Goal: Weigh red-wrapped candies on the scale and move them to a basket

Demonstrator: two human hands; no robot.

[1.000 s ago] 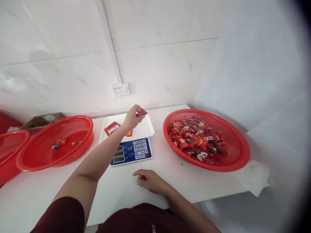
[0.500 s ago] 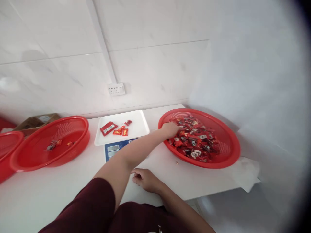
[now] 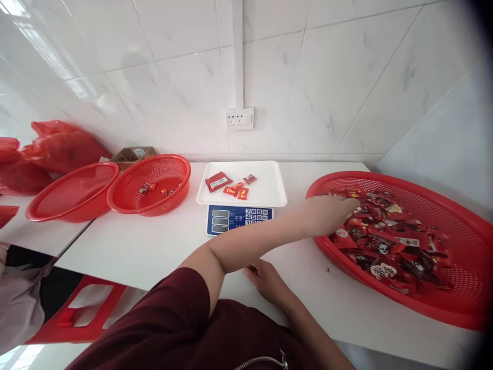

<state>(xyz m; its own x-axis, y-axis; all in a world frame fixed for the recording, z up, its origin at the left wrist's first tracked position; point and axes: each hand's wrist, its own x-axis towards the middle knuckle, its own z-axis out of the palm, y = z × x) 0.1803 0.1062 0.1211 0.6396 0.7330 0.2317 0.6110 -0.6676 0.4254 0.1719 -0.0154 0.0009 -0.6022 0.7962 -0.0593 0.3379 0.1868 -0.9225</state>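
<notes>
By the right edge of the white bench (image 3: 154, 252), most red wrapped packets (image 3: 408, 241) were left in a red plastic basket (image 3: 472, 257) under the left hand (image 3: 333, 213); few had been laid on a white scale tray (image 3: 267, 192). Left fingers were blurred, the right hand (image 3: 268, 281) half-curled; neither grip could be told.

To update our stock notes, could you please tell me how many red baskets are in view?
3: the right basket, right of the scale; the middle basket, left of it; the leftmost basket, beyond. A red piece cut by the left edge may be another.
</notes>
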